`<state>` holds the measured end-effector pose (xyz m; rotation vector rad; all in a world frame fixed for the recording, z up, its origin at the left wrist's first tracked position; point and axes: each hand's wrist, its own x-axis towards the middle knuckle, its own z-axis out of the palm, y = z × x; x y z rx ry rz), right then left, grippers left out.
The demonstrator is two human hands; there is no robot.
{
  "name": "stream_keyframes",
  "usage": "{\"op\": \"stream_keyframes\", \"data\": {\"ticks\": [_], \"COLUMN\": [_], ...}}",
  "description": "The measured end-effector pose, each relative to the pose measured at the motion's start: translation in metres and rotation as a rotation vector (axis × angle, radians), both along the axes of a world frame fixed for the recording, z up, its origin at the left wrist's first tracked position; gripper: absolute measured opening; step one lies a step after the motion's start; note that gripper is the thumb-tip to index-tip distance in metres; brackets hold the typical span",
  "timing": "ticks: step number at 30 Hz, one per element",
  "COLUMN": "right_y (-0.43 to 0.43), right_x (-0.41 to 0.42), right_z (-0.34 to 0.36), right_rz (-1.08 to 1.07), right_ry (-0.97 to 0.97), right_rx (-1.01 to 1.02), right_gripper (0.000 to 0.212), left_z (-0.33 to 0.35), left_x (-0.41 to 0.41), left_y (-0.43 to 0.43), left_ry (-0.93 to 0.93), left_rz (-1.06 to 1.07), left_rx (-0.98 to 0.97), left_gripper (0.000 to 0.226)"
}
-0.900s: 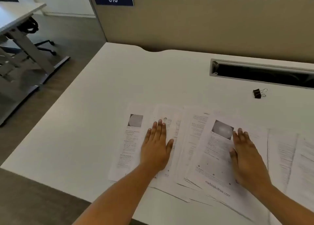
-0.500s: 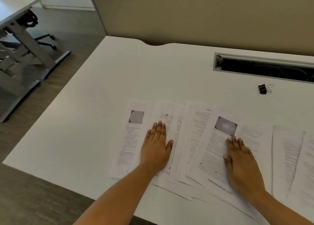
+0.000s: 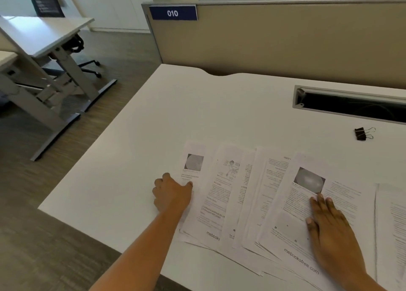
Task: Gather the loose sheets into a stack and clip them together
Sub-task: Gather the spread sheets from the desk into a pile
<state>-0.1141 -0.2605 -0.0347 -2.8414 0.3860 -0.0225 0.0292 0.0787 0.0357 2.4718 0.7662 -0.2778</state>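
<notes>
Several printed sheets (image 3: 252,191) lie fanned out and overlapping near the front edge of the white desk (image 3: 197,106). My left hand (image 3: 171,194) is at the left edge of the leftmost sheet (image 3: 195,165), fingers curled at the edge and thumb on top of the paper. My right hand (image 3: 329,229) rests flat, fingers spread, on the top sheet with a grey round picture (image 3: 307,180). More sheets (image 3: 393,213) run out of view at the right. A black binder clip (image 3: 361,134) lies alone on the desk, beyond my right hand.
A long cable slot (image 3: 351,108) is cut into the desk behind the clip. A beige partition (image 3: 285,42) labelled 010 closes the far side. To the left, past the desk's edge, stand another desk (image 3: 44,31) and an office chair base (image 3: 90,67).
My left hand has slid left off the middle sheets to the edge of the leftmost sheet and curled its fingers there. My right hand stays flat on the top sheet. The view has tilted up.
</notes>
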Motion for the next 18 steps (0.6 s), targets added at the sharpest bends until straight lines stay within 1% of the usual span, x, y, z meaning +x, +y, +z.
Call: {"op": "stream_keyframes", "data": {"ticks": [2, 4, 5, 8, 9, 11, 13, 15, 16, 18], "right_y": [0.001, -0.001, 0.000, 0.000, 0.001, 0.002, 0.002, 0.001, 0.001, 0.001], "right_x": [0.001, 0.001, 0.001, 0.001, 0.001, 0.001, 0.001, 0.001, 0.001, 0.001], "right_z": [0.002, 0.002, 0.003, 0.004, 0.004, 0.005, 0.006, 0.006, 0.006, 0.006], "right_rz": [0.005, 0.009, 0.012, 0.012, 0.011, 0.013, 0.012, 0.013, 0.014, 0.014], "right_ry": [0.006, 0.010, 0.011, 0.011, 0.011, 0.012, 0.013, 0.020, 0.024, 0.029], "right_rx": [-0.008, -0.016, -0.016, -0.015, -0.015, -0.014, -0.014, -0.014, -0.014, -0.012], "right_gripper": [0.070, 0.070, 0.071, 0.072, 0.072, 0.072, 0.072, 0.073, 0.073, 0.073], "left_z": [0.000, 0.000, 0.000, -0.003, -0.004, -0.004, -0.001, 0.002, 0.003, 0.005], "left_x": [0.005, 0.008, 0.008, 0.004, 0.001, -0.004, -0.010, -0.014, -0.015, -0.017], "left_y": [0.005, 0.008, 0.010, 0.011, 0.011, 0.010, 0.010, 0.011, 0.012, 0.015], "left_ry": [-0.018, 0.004, 0.013, 0.032, 0.036, 0.028, 0.004, -0.039, -0.071, -0.142], "left_rz": [0.054, 0.113, 0.132, 0.110, 0.093, 0.066, 0.057, 0.047, 0.040, 0.029], "left_rx": [-0.149, -0.304, -0.373, -0.524, -0.547, -0.538, -0.510, -0.523, -0.526, -0.517], "left_gripper": [0.074, 0.066, 0.057, 0.017, 0.021, 0.039, 0.050, 0.061, 0.064, 0.063]}}
